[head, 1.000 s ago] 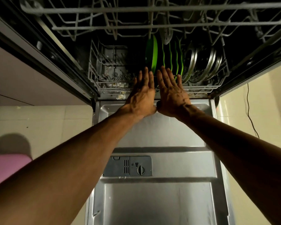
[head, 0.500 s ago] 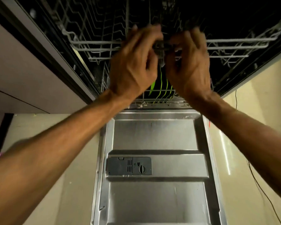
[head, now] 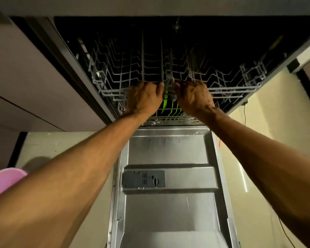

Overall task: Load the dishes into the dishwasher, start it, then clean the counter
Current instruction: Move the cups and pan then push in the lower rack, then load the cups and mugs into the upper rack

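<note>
The dishwasher stands open, its steel door (head: 168, 212) lowered flat toward me. The upper wire rack (head: 115, 76) sits inside the dark tub. My left hand (head: 144, 98) grips the front rail of that rack, fingers curled over the wire. My right hand (head: 194, 97) grips the same rail just to the right. Between and below my hands, several green plates (head: 170, 108) stand on edge in the lower rack (head: 170, 119). Most of the lower rack is hidden behind my hands and the upper rack.
A grey detergent dispenser (head: 143, 179) sits on the inner door. Beige cabinet fronts (head: 25, 86) flank the left side. A pink object (head: 4, 181) lies at the lower left on the tiled floor (head: 268, 133). A thin cable (head: 245, 113) hangs at the right.
My hands left the lower rack, rose to the upper rack's front rail and gripped it. The upper rack now sits further back inside the tub.
</note>
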`<control>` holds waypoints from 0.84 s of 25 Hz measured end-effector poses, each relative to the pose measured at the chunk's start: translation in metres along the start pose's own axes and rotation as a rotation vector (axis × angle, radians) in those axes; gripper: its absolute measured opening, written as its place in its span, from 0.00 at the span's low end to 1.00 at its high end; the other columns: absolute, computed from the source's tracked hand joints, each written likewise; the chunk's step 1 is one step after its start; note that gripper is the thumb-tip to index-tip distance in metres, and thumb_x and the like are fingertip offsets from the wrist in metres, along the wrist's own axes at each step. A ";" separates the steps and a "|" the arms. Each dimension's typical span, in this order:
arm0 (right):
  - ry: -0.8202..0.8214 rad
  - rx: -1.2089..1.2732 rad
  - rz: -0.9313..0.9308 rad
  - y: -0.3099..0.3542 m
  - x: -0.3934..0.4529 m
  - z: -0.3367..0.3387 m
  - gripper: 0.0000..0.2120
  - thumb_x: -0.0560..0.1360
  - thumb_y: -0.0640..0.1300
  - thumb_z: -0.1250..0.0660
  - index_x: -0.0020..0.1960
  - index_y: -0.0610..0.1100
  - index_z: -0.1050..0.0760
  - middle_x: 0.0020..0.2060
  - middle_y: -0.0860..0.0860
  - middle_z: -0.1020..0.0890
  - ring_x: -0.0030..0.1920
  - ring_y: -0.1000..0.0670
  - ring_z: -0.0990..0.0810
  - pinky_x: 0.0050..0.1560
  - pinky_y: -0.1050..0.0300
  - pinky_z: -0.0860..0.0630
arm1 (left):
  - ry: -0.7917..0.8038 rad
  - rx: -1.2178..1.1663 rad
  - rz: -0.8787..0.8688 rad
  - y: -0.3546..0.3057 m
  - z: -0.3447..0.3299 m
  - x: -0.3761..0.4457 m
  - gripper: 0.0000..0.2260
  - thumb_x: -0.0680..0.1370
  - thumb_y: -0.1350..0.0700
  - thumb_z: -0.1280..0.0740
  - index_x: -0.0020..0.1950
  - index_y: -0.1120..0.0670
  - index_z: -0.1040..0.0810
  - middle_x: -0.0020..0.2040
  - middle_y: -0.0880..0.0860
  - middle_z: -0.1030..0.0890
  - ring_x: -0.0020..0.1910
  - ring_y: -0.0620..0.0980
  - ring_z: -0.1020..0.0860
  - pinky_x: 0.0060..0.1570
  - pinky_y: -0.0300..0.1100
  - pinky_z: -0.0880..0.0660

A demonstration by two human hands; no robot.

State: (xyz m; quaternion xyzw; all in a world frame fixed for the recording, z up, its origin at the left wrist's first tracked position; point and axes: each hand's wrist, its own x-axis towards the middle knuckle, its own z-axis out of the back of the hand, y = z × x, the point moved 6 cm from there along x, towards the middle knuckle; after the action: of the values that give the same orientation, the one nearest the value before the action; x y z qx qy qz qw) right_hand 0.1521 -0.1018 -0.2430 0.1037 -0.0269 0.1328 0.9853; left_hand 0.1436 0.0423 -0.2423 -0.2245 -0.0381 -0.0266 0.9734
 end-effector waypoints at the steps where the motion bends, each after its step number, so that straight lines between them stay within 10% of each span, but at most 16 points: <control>1: 0.030 0.015 -0.001 0.004 -0.015 -0.002 0.26 0.83 0.54 0.58 0.51 0.44 0.22 0.47 0.46 0.18 0.51 0.44 0.20 0.62 0.48 0.32 | 0.030 -0.008 0.026 0.002 -0.001 -0.015 0.23 0.82 0.43 0.47 0.30 0.52 0.34 0.28 0.50 0.31 0.33 0.53 0.27 0.35 0.41 0.37; 6: 0.194 -0.004 -0.070 0.031 -0.102 -0.008 0.30 0.82 0.55 0.61 0.60 0.44 0.23 0.62 0.45 0.21 0.66 0.45 0.27 0.70 0.48 0.40 | 0.147 -0.053 0.110 -0.007 0.017 -0.102 0.22 0.83 0.46 0.46 0.37 0.57 0.23 0.36 0.57 0.22 0.43 0.55 0.24 0.52 0.46 0.33; 9: 0.328 0.006 -0.138 0.041 -0.148 -0.008 0.31 0.82 0.56 0.62 0.69 0.45 0.28 0.71 0.47 0.29 0.74 0.47 0.35 0.75 0.48 0.47 | 0.235 -0.102 0.123 -0.014 0.025 -0.148 0.21 0.83 0.48 0.45 0.38 0.57 0.22 0.30 0.53 0.24 0.30 0.49 0.28 0.65 0.47 0.33; 15: 0.496 0.059 -0.196 0.059 -0.228 0.008 0.51 0.70 0.65 0.81 0.71 0.47 0.31 0.72 0.48 0.30 0.74 0.48 0.35 0.76 0.48 0.45 | 0.370 -0.148 0.190 -0.024 0.028 -0.225 0.20 0.83 0.46 0.45 0.42 0.56 0.20 0.33 0.53 0.23 0.36 0.50 0.25 0.57 0.49 0.27; 19: 0.602 0.099 -0.270 0.075 -0.284 0.010 0.36 0.80 0.60 0.68 0.73 0.46 0.32 0.74 0.48 0.33 0.76 0.49 0.40 0.76 0.50 0.50 | 0.468 -0.183 0.235 -0.018 0.016 -0.280 0.18 0.82 0.45 0.43 0.39 0.52 0.23 0.29 0.46 0.29 0.32 0.46 0.27 0.57 0.45 0.26; 21: 0.603 0.123 -0.290 0.082 -0.307 0.015 0.44 0.76 0.63 0.75 0.71 0.46 0.30 0.72 0.48 0.30 0.75 0.49 0.37 0.76 0.49 0.48 | 0.519 -0.186 0.278 -0.020 0.015 -0.306 0.18 0.82 0.44 0.43 0.42 0.53 0.21 0.34 0.49 0.26 0.40 0.48 0.24 0.46 0.40 0.27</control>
State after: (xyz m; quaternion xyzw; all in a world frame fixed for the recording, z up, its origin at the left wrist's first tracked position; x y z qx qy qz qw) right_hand -0.1661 -0.1067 -0.2375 0.1218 0.2888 0.0174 0.9495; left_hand -0.1634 0.0414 -0.2459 -0.3014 0.2456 0.0467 0.9201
